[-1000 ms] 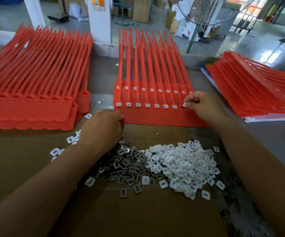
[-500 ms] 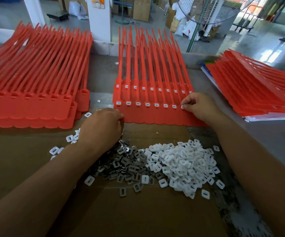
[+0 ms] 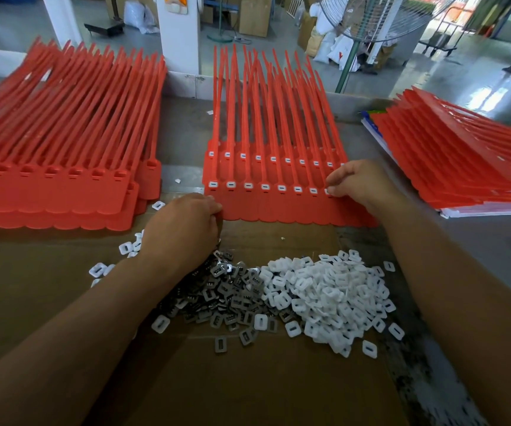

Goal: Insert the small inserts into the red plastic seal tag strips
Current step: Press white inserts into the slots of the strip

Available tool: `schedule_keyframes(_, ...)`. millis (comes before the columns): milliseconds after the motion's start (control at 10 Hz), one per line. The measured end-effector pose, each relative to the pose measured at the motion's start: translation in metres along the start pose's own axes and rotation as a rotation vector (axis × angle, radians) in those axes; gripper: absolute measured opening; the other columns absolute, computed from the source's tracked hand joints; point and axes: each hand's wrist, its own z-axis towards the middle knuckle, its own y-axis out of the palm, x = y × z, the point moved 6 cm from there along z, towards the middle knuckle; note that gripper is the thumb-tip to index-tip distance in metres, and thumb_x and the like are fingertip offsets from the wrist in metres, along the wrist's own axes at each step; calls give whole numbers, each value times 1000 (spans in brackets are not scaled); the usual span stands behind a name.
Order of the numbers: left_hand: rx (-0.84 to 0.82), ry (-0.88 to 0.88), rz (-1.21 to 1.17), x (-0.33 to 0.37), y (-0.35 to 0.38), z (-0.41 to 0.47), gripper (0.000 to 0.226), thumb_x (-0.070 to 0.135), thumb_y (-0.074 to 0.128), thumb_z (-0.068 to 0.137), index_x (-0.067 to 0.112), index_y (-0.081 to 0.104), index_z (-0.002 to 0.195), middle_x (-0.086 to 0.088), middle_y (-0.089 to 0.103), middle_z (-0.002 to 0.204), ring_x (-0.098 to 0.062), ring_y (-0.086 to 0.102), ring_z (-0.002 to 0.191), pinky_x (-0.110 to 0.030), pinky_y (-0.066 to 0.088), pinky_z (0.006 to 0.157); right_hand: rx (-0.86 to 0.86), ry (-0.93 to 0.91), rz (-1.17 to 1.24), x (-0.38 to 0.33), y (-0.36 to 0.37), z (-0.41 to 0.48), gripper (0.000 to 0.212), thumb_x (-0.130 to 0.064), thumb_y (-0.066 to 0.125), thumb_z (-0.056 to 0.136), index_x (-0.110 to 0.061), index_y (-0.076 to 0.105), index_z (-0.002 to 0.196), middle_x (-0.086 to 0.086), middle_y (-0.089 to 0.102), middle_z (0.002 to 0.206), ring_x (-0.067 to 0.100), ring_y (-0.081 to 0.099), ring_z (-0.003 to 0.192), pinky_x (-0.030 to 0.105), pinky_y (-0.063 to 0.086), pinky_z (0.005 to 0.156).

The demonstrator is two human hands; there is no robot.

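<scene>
A sheet of red seal tag strips (image 3: 278, 207) lies in the middle of the table, tails pointing away, with white inserts in its two rows of sockets. My right hand (image 3: 360, 182) pinches a small white insert (image 3: 328, 191) at the right end of the front row. My left hand (image 3: 183, 230) is curled knuckles-up, and its fingertips grip the sheet's front left corner. Below my hands lie a pile of white inserts (image 3: 331, 298) and a pile of grey metal inserts (image 3: 229, 295).
A stack of red strip sheets (image 3: 57, 167) sits at the left and another stack (image 3: 469, 158) at the right on papers. Brown cardboard (image 3: 248, 382) covers the near table. A standing fan (image 3: 370, 16) and a white pillar (image 3: 180, 35) are beyond the table's far edge.
My right hand's fingertips have shifted only slightly at the last front-row socket. My left hand has stayed at the sheet's front left corner.
</scene>
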Motion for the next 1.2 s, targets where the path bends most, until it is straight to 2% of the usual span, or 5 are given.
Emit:
schedule_keyframes(200, 3, 2, 8, 0, 0, -1, 28, 8, 44, 87, 9, 68, 101, -8, 64, 111, -25, 57, 101, -35, 44, 83, -18, 67, -19, -4, -1, 1, 21, 2, 73, 69, -17, 63, 70, -6, 59, 70, 3, 49, 65, 17, 36, 56)
schedule_keyframes(500, -6, 4, 10, -1, 0, 0, 29, 9, 44, 87, 10, 67, 104, -8, 63, 114, -25, 57, 103, -35, 43, 86, 20, 28, 14, -1, 0, -4, 20, -3, 72, 73, -21, 63, 71, -4, 61, 83, 11, 53, 86, 26, 41, 80)
schedule_keyframes(800, -3, 2, 4, 1, -1, -1, 28, 9, 44, 87, 9, 68, 102, -9, 64, 113, -26, 57, 103, -34, 43, 85, 41, -164, -35, -11, -10, -29, 10, -10, 65, 82, -16, 66, 90, -6, 60, 79, -3, 50, 69, 9, 36, 58)
schedule_keyframes(1000, -8, 4, 11, 1, -1, -2, 29, 9, 43, 87, 10, 68, 101, -9, 63, 113, -27, 57, 103, -36, 45, 85, -329, -298, -220, -30, 1, -76, 12, -18, 70, 78, -29, 66, 74, -13, 65, 72, -9, 58, 64, 8, 44, 62)
schedule_keyframes(1200, -8, 5, 17, 0, -1, -2, 29, 9, 43, 86, 10, 68, 101, -8, 64, 112, -26, 57, 102, -36, 46, 83, -506, -258, -273, -25, 9, -98, 17, -17, 76, 73, -31, 67, 70, -6, 70, 73, 0, 63, 65, 10, 49, 64)
